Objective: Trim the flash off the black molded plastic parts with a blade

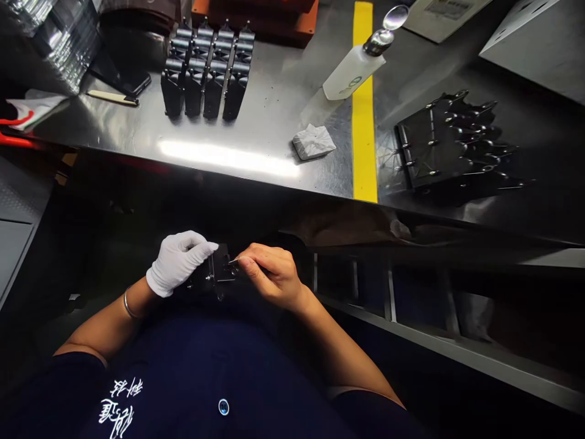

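Note:
My left hand (pixel 178 262), in a white glove, is closed on a small black part (pixel 221 266) with shiny metal pins, held in front of my dark shirt below the bench. Bare, my right hand (pixel 274 274) pinches a thin, light-coloured object whose tip reaches the right side of that part. The object is too small to name. Much of the black part merges with the dark background, so its full outline is hard to see.
Several glossy black parts (pixel 214 70) stand in rows on the metal bench (pixel 274 116). Right of them are a crumpled white wad (pixel 314 142), a white bottle (pixel 351 72), yellow tape (pixel 364 140) and a cluster of black pieces (pixel 450 140). A utility knife (pixel 112 97) lies left.

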### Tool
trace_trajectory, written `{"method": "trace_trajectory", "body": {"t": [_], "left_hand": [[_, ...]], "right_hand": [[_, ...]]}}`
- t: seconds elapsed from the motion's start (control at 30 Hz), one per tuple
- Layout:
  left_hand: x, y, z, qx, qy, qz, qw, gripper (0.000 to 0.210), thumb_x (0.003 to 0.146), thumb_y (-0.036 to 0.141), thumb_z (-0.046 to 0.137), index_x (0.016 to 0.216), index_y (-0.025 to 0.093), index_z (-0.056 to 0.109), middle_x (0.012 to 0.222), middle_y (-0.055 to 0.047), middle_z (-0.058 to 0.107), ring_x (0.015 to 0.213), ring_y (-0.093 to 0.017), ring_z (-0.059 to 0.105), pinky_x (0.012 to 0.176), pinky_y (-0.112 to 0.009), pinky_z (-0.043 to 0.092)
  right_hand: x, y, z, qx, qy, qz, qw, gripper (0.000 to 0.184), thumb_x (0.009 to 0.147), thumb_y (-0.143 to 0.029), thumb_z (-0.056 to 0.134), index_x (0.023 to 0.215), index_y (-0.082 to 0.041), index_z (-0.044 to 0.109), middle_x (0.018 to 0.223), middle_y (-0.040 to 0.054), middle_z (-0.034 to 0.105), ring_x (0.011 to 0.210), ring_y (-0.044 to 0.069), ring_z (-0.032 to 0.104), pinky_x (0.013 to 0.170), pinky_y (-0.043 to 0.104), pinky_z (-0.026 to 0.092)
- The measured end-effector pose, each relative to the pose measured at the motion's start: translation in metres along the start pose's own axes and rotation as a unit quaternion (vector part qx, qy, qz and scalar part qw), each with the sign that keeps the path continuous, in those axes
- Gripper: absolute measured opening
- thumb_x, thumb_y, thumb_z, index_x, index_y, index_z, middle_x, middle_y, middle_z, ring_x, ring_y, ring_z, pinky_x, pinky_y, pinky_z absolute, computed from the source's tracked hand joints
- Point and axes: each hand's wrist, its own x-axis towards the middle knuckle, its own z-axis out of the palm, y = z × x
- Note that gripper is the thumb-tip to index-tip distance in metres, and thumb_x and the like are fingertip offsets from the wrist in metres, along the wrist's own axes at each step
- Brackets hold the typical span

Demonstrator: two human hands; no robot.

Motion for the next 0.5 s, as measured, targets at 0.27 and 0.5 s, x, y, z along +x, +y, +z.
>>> {"method": "trace_trajectory", "body": {"t": [0.27, 0.5], "left_hand": [[0.0018, 0.0003, 0.0, 0.021, -0.003, 0.013, 1.0, 0.032, 0.071, 0.041, 0.071, 0.056, 0.015, 0.062, 0.051, 0.001, 0.056, 0.049, -0.008, 0.046, 0.047, -0.02, 0.037], [-0.0016, 0.0026, 0.0026, 0.019, -0.009, -0.006, 1.0, 0.03, 0.071, 0.041, 0.073, 0.058, 0.015, 0.065, 0.055, -0.001, 0.062, 0.052, -0.01, 0.053, 0.049, -0.02, 0.042]], "right_hand": [[0.0007, 0.0012, -0.0006, -0.001, -0.012, -0.006, 1.0, 0.018, 0.089, -0.008, 0.052, 0.074, -0.015, 0.061, 0.059, 0.0003, 0.057, 0.051, 0.008, 0.05, 0.049, 0.021, 0.04], [-0.0028, 0.0079, -0.0046, 0.023, -0.077, 0.007, 0.997, 0.027, 0.093, -0.016, 0.047, 0.067, -0.017, 0.055, 0.054, -0.0015, 0.052, 0.046, 0.008, 0.045, 0.046, 0.021, 0.035]]}}
